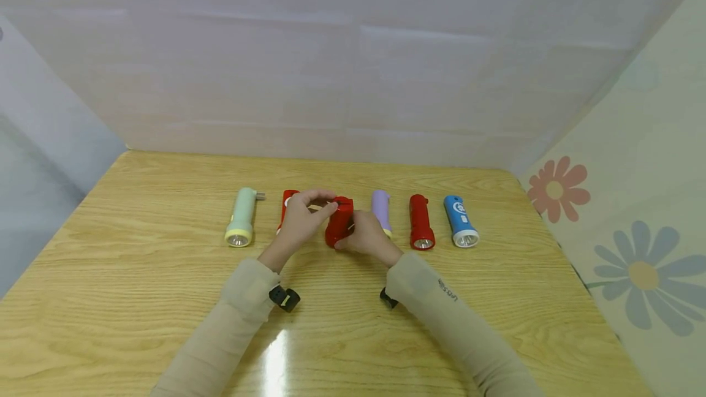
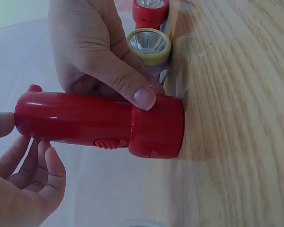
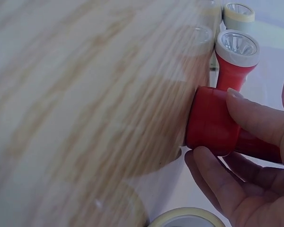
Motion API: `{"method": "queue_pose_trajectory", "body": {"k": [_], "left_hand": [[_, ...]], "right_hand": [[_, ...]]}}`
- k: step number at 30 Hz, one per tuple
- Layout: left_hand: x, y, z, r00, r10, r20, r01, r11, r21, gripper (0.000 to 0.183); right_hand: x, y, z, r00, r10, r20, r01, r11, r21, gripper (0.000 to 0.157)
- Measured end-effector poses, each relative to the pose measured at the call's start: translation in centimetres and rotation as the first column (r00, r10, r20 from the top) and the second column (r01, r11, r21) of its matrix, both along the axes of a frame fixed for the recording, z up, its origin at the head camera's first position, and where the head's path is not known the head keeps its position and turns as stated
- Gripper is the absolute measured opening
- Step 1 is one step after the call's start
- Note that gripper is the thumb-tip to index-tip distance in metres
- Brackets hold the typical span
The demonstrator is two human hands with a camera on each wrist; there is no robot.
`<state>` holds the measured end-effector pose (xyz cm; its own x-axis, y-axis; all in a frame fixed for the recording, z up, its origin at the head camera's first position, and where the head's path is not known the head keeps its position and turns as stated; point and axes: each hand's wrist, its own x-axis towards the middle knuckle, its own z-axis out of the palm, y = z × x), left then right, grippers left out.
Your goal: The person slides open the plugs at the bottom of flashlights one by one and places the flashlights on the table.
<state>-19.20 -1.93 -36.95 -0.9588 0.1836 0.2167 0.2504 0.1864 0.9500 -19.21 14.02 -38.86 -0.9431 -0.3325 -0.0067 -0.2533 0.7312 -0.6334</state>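
A red flashlight (image 1: 339, 223) stands upright with its wide head down on the wooden table, a sliding switch showing on its side in the left wrist view. My right hand (image 1: 368, 234) grips it low, the thumb pressing on the head (image 3: 213, 123). At the tail end, my left hand (image 1: 298, 218) pinches the flashlight with its fingertips. Partly behind the left hand lies another red flashlight (image 1: 288, 197), whose white-rimmed lens appears in the right wrist view. A purple flashlight (image 1: 380, 206) with a yellow rim is partly hidden by the right hand.
Along the same row lie a pale green flashlight (image 1: 243, 213) with plug prongs out at its tail, a red one (image 1: 420, 220) and a blue one (image 1: 459, 218) with a white rim. The wooden table (image 1: 138, 274) meets a pale wall covering (image 1: 331, 78) at the back.
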Motion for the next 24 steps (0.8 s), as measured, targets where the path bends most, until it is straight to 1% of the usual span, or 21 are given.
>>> {"method": "queue_pose_trajectory", "body": {"k": [4, 10, 18, 24], "left_hand": [[0.2, -0.03, 0.08, 1.0, 0.006, 0.001, -0.006, 1.0, -0.021, 0.02], [0.35, -0.03, 0.1, 1.0, -0.001, 0.009, 0.001, 1.0, -0.003, 0.023], [0.49, -0.1, 0.34, 1.0, 0.005, 0.02, -0.005, 1.0, -0.025, 0.02], [0.29, 0.14, 0.7, 0.999, 0.032, 0.033, -0.03, 0.998, -0.055, 0.016]], "right_hand": [[0.06, 0.02, 0.1, 1.0, 0.006, -0.015, -0.005, 1.0, 0.018, 0.042], [0.06, 0.03, 0.23, 1.0, 0.023, -0.016, -0.022, 1.0, 0.022, 0.042], [-0.07, 0.08, 0.5, 0.998, 0.055, -0.013, -0.054, 0.998, 0.038, 0.04], [-0.25, 0.15, 0.57, 0.998, 0.061, -0.012, -0.06, 0.997, 0.051, 0.041]]}}
